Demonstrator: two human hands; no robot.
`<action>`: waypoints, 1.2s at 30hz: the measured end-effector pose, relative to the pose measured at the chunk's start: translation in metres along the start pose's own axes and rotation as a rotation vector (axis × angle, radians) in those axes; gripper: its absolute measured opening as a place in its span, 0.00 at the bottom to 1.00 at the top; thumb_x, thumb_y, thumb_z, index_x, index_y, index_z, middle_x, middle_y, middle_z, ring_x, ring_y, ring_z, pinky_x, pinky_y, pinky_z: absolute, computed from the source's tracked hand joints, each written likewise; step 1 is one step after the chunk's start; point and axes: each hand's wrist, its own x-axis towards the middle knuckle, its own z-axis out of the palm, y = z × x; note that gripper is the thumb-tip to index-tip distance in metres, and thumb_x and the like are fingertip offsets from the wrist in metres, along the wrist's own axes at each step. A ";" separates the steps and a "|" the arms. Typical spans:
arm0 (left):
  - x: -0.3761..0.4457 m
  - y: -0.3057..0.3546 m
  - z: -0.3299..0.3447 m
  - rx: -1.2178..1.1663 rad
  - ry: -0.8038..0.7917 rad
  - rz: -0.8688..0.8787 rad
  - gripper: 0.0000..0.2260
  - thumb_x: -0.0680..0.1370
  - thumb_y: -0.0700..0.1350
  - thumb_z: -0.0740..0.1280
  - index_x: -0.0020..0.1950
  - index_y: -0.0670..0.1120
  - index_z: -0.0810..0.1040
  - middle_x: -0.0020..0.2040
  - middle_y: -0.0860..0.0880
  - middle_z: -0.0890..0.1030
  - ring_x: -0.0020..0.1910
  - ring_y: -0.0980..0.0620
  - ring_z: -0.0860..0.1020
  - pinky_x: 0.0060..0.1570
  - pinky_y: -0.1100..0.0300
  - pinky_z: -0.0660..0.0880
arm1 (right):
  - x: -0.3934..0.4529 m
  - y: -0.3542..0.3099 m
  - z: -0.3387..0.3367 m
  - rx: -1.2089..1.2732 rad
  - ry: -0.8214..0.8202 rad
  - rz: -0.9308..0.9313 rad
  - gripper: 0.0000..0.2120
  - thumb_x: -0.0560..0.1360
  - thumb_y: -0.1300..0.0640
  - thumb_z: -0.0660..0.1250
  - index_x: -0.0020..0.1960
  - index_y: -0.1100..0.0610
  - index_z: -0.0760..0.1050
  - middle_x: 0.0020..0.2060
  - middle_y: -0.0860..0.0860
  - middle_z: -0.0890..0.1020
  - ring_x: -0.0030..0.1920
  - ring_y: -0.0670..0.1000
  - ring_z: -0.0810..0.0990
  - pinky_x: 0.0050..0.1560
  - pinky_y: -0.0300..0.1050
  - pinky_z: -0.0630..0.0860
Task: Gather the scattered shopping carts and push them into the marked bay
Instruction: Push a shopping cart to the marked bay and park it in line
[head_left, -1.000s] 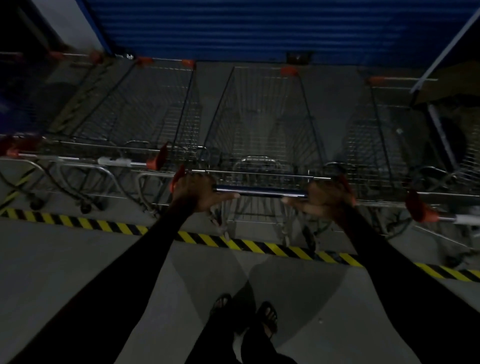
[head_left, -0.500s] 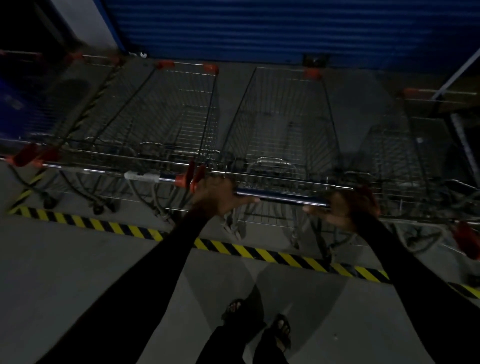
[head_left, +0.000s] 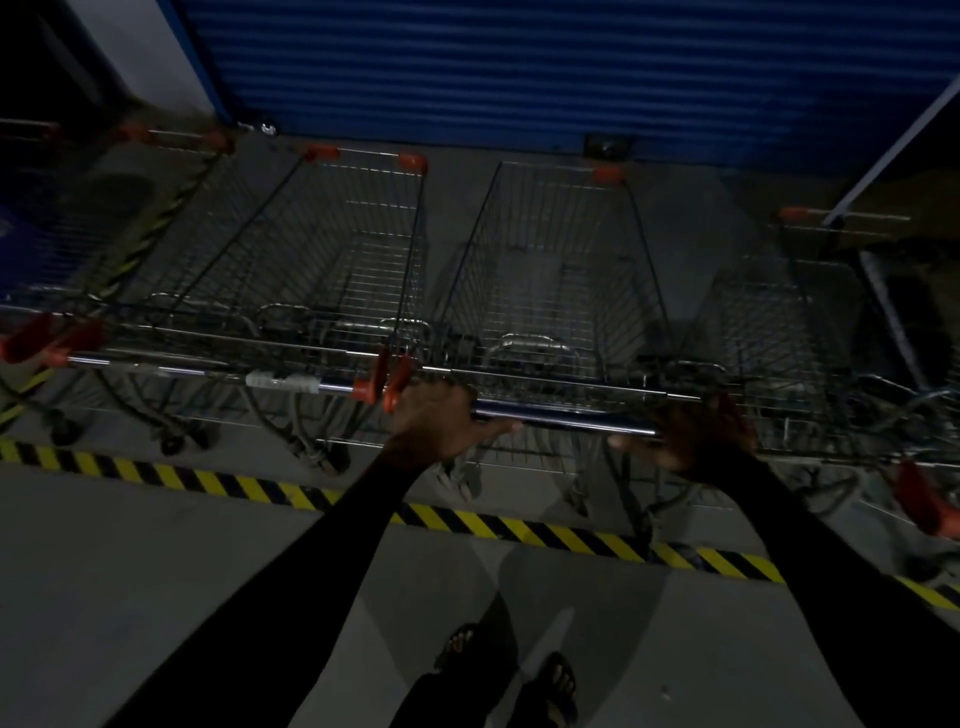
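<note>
A wire shopping cart (head_left: 558, 291) stands straight ahead of me, past the yellow-and-black striped floor line (head_left: 519, 530) that marks the bay. My left hand (head_left: 441, 421) grips the left end of its metal handle bar (head_left: 563, 415), and my right hand (head_left: 696, 434) grips the right end. Another cart (head_left: 322, 260) is parked right beside it on the left, the red handle caps nearly touching. A third cart (head_left: 779, 332) sits on the right. The scene is dim.
A blue roller shutter (head_left: 519, 73) closes the back of the bay. Further carts (head_left: 78, 291) stand at the far left. A red handle end (head_left: 924, 499) sticks out at the right edge. My sandalled feet (head_left: 519, 670) stand on grey concrete behind the line.
The cart has rolled further into the bay and closer to the left cart. Both hands stayed on the handle bar while my view drifted left.
</note>
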 end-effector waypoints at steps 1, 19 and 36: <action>0.000 0.000 0.001 -0.016 0.011 0.009 0.45 0.66 0.88 0.43 0.39 0.50 0.80 0.35 0.52 0.81 0.36 0.52 0.81 0.37 0.60 0.72 | 0.000 0.001 0.000 -0.004 0.018 -0.010 0.51 0.61 0.10 0.34 0.69 0.30 0.74 0.66 0.39 0.81 0.69 0.49 0.78 0.74 0.55 0.63; -0.041 0.040 0.013 -0.148 0.338 0.228 0.21 0.77 0.59 0.62 0.63 0.48 0.81 0.58 0.46 0.81 0.57 0.42 0.78 0.56 0.46 0.76 | -0.021 0.040 0.036 0.039 0.517 -0.099 0.28 0.74 0.32 0.60 0.55 0.49 0.88 0.54 0.50 0.89 0.58 0.57 0.86 0.76 0.62 0.65; -0.027 -0.001 0.034 -0.108 0.309 0.234 0.15 0.84 0.53 0.63 0.64 0.48 0.82 0.54 0.48 0.84 0.56 0.44 0.81 0.76 0.41 0.55 | -0.023 0.030 0.043 -0.048 0.475 0.002 0.23 0.77 0.39 0.57 0.48 0.49 0.88 0.48 0.50 0.88 0.54 0.58 0.86 0.75 0.67 0.67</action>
